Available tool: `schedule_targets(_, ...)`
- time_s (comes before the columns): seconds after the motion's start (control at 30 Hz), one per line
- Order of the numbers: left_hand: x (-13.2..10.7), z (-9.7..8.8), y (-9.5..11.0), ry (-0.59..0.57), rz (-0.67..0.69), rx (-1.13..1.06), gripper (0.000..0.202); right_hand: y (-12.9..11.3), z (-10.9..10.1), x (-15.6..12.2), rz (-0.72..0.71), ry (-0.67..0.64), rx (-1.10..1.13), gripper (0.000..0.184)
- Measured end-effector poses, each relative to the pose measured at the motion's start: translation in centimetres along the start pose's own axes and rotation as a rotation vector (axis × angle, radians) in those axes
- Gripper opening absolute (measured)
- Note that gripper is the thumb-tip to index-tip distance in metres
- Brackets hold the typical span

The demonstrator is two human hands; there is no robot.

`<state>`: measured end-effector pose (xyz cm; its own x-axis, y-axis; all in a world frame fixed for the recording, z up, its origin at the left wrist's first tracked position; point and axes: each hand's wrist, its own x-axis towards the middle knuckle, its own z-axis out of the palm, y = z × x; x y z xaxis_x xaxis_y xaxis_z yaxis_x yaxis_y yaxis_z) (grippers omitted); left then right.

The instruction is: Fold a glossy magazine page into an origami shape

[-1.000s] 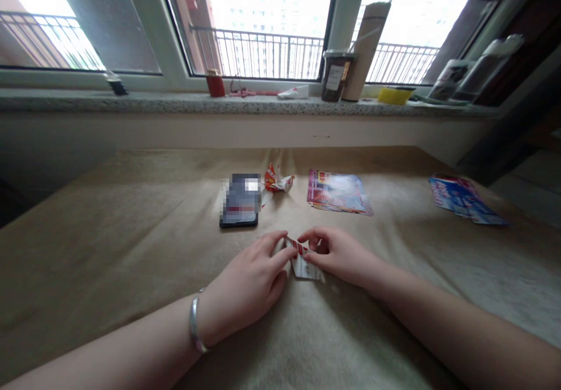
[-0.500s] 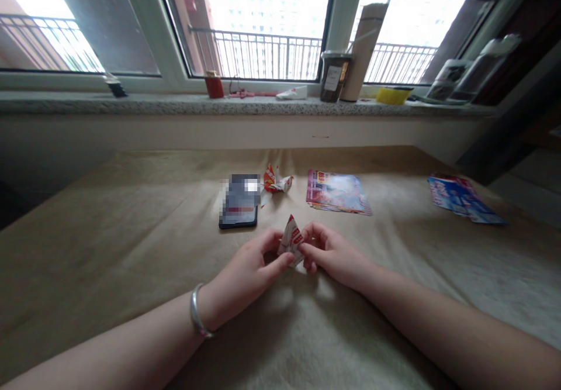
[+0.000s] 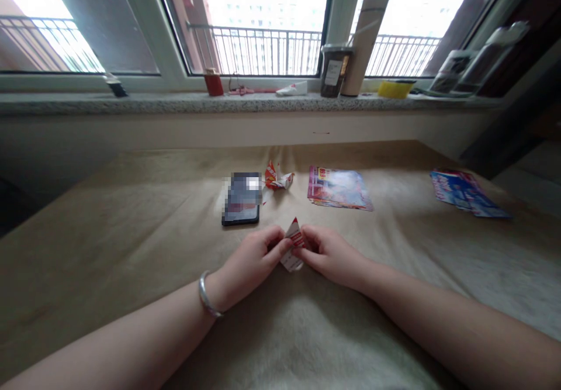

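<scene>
A small folded paper [image 3: 291,259], white with red print and a red tip pointing away from me, is pinched between both hands above the table. My left hand [image 3: 258,255], with a silver bangle on its wrist, grips its left edge, thumb on top. My right hand [image 3: 331,255] pinches the right edge, its thumb near the other thumb. The fingers beneath the paper are hidden. Beyond my hands lies a folded paper figure [image 3: 278,178] in orange, red and white with pointed ends. A phone [image 3: 243,199], partly blurred, lies left of that figure.
A stack of printed leaflets [image 3: 339,188] lies beyond my right hand, and more blue leaflets [image 3: 468,194] lie farther right. A cloth [image 3: 131,232] covers the table. On the windowsill [image 3: 175,103] stand a red jar [image 3: 213,83], a dark lidded tub [image 3: 333,74] and yellow tape [image 3: 395,89].
Both thumbs have moved higher up the folded paper, toward its middle. My left hand has shifted slightly right, and the paper's lower part now shows below the thumbs.
</scene>
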<state>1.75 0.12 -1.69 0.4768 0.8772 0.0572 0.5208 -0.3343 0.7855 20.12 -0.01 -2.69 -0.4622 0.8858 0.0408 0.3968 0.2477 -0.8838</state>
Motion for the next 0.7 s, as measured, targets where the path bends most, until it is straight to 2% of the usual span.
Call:
schedule_targets(0.1, 0.15, 0.14, -0.05, -0.019, 0.029, -0.056, 0.031, 0.01, -0.01, 0.05, 0.023, -0.024, 0.052, 0.009)
schedule_targets(0.23, 0.41, 0.19, 0.21, 0.048, 0.054, -0.139, 0.022, -0.05, -0.08, 0.11, 0.043, -0.051, -0.008, 0.010)
schedule_targets(0.37, 0.65, 0.12, 0.36, 0.081, 0.055, -0.173, 0.027, -0.20, -0.17, 0.12, 0.032, -0.092, -0.105, 0.013)
schedule_targets(0.53, 0.80, 0.26, 0.20, 0.080, 0.007, -0.345, 0.026, -0.25, -0.15, 0.08, 0.026, -0.103, -0.118, 0.012)
schedule_targets(0.7, 0.95, 0.45, 0.12, 0.126, 0.006, -0.340, 0.033, -0.39, -0.12, 0.06, 0.014, -0.120, -0.166, 0.014)
